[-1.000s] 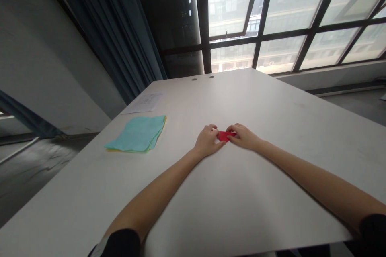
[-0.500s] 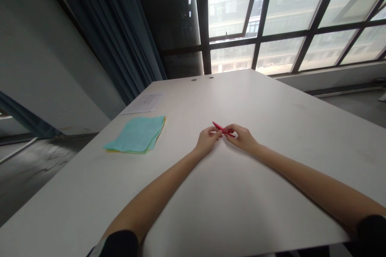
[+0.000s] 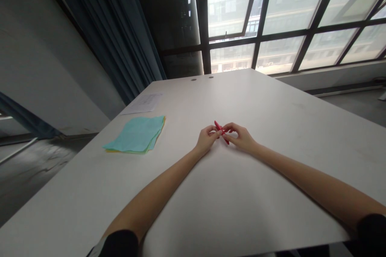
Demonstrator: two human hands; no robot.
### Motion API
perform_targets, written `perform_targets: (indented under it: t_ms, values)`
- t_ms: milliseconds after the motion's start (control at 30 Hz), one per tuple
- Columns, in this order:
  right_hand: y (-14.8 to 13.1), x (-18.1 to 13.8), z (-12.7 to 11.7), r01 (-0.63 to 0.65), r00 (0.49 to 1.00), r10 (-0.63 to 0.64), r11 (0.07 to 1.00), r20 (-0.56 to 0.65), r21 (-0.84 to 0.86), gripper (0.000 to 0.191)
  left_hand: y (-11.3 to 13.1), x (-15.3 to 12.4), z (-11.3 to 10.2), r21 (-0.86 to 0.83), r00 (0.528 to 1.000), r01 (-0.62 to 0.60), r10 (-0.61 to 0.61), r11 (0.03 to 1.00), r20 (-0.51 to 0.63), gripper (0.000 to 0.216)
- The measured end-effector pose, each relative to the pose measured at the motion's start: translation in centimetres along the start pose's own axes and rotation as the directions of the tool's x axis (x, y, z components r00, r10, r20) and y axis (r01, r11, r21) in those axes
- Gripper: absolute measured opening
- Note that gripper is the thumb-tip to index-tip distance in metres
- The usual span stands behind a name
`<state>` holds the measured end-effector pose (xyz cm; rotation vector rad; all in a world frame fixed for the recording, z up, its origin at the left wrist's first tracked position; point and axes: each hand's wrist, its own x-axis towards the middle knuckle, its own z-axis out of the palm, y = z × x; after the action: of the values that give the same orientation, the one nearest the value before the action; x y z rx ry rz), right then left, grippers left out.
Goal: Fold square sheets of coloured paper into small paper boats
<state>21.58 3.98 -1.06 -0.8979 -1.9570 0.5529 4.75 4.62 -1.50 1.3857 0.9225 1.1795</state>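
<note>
Pinches a small red paper [image 3: 217, 126] between the thumb and fingers of the left hand [image 3: 206, 138], near the middle of its length. Grips the same paper from the other side with the thumb and fingertips of the right hand [image 3: 241, 137], forefinger arched above the thumb. Holds it nearly edge-on, as a narrow slanting strip, with one end pointing far and left past the left fingertips and the other near and right, between both hands. Holds it around the middle of the white table [image 3: 241, 192]. Cannot tell contact or gap between paper and tabletop. Has a stack of coloured sheets [image 3: 135, 134] well to the left of the left hand, turquoise on top, with yellow and green edges underneath. Has a printed white sheet [image 3: 143, 103] just beyond the stack, near the table's left edge. Faces a dark-framed window [image 3: 285, 4] past the far end, with a blue curtain [image 3: 114, 28] on the left.
</note>
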Motion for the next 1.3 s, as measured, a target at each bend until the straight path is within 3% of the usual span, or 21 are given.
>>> perform_targets:
  t_ms: [333,567,733,1033,1200,1300]
  values:
    - [0.2,-0.2,0.3,-0.067,0.997,0.064,0.992,0.029,0.11,0.03,0.0,-0.4,0.1,0.092,0.99,-0.132,0.126,0.987,0.066,0.016]
    - [0.7,0.1,0.4,-0.177,0.977,0.197,0.961,-0.079,0.212,0.033,0.3,-0.8,0.1,0.191,0.988,-0.153,0.151,0.97,0.025,0.015]
    - [1.3,0.5,0.4,-0.264,0.931,0.344,0.866,-0.122,0.424,0.024,-0.1,-0.4,-0.2,0.227,0.981,-0.187,0.192,0.956,0.003,0.016]
    - [1.5,0.7,0.5,-0.304,0.897,0.442,0.64,-0.015,0.706,0.017,-0.3,0.2,-0.2,0.023,0.998,-0.05,0.051,0.998,-0.046,0.018]
    - [1.3,0.7,0.3,-0.313,0.916,0.4,0.723,-0.004,0.616,0.018,0.0,-0.1,0.1,0.057,0.999,-0.039,0.041,0.998,-0.03,0.011]
    - [1.0,0.6,0.2,-0.303,0.925,0.38,0.78,-0.03,0.548,0.02,0.0,-0.3,0.2,0.073,0.997,-0.069,0.067,0.995,0.024,0.026]
